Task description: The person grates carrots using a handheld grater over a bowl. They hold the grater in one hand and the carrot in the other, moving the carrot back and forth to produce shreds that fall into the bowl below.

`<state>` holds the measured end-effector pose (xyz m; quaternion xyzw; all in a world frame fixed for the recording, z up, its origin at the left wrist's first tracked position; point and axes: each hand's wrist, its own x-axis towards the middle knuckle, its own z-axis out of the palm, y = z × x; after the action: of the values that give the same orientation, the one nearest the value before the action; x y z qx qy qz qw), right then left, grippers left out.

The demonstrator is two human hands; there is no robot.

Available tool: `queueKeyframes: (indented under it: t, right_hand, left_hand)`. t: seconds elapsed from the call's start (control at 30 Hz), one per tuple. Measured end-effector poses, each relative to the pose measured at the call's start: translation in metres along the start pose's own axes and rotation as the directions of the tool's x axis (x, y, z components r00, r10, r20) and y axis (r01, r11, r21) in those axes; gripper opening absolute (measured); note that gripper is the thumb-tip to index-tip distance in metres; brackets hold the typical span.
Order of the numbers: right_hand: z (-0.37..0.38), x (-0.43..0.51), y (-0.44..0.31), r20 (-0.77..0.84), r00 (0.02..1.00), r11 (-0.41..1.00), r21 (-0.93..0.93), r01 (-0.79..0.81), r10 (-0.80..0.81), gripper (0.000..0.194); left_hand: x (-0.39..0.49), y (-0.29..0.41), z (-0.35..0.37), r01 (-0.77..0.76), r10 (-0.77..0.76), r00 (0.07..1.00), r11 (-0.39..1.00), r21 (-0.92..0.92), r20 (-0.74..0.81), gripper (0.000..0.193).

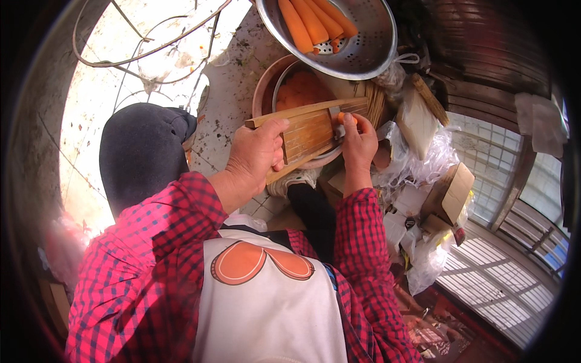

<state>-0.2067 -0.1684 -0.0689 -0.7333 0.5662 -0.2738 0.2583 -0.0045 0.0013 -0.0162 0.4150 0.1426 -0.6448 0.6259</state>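
Observation:
My left hand (261, 147) grips the near end of a wooden slicer board (308, 131), which lies tilted over a metal bowl of orange pieces (302, 88). With its fingertips my right hand (359, 140) holds a carrot piece (347, 119) against the slicer, beside its metal blade (336, 121). The bowl stands inside a wider reddish basin (262, 90). Above them a steel colander (381, 50) holds several peeled carrots (313, 22). The far part of the bowl is hidden by the colander, and the near part by the slicer.
A wire stand (136, 63) is on the sunlit tiled floor at the upper left. To the right lie clear plastic bags (440, 152), an opened cardboard box (449, 195) and a wooden stick (429, 100). My shoe (290, 179) is just below the slicer.

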Motion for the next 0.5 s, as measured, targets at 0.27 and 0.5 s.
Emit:
queueKeyframes:
  t: [0.27, 0.5]
  right_hand:
    - [-0.013, -0.011, -0.034, 0.139, 0.965, 0.911, 0.325, -0.255, 0.221, 0.021]
    - [-0.011, -0.035, -0.063, 0.238, 0.965, 0.956, 0.237, -0.172, 0.114, 0.016]
  left_hand:
    - [0.000, 0.000, 0.001, -0.002, 0.002, 1.000, 1.000, -0.006, -0.001, 0.023]
    - [0.001, 0.000, 0.002, 0.014, -0.014, 0.999, 1.000, 0.011, -0.030, 0.024]
